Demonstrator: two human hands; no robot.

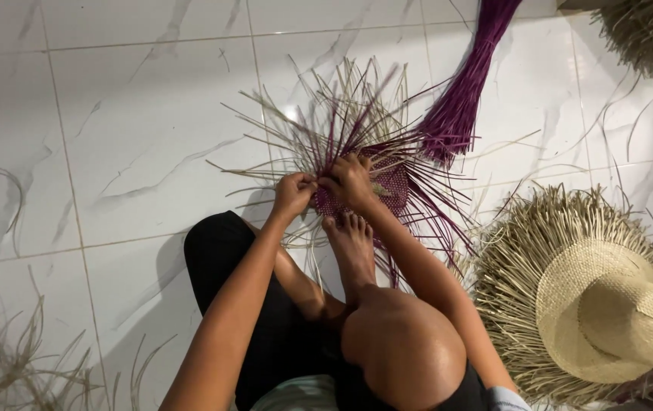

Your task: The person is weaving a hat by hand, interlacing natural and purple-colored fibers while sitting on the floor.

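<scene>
Left hand (pixel 293 192): closed, fingers pinched on pale straw strands at the left edge of the woven mat (pixel 387 190).
Right hand (pixel 351 179): closed, fingers curled over strands at the top edge of the woven mat; just beside the left hand, nearly touching.
Woven mat: purple, partly finished; flat on the floor (pixel 128 122), directly ahead of the bare foot (pixel 351 243).
Loose strands (pixel 341 106): pale and purple, fanned outward from the mat on all sides; upper ones blurred.
Bare foot: toes at the near edge of the mat, between the two forearms; contact with the mat not clear.
Knee (pixel 402 346): bent, raised, at lower centre of the view.
Purple bundle (pixel 467 76): long dyed strands, laid on the floor up and right of the mat; flared end near the mat's upper right strands.
Straw hat (pixel 608 312): pale, woven crown and brim, ringed by untrimmed strand ends; on the floor to the right of the right forearm.
Second straw piece (pixel 646 30): frayed edge only, top right corner, cut off by the frame.
Stray strands (pixel 14 358): pale, scattered on the floor at lower left, well apart from the mat.
Floor: white tiles with grey veining.
</scene>
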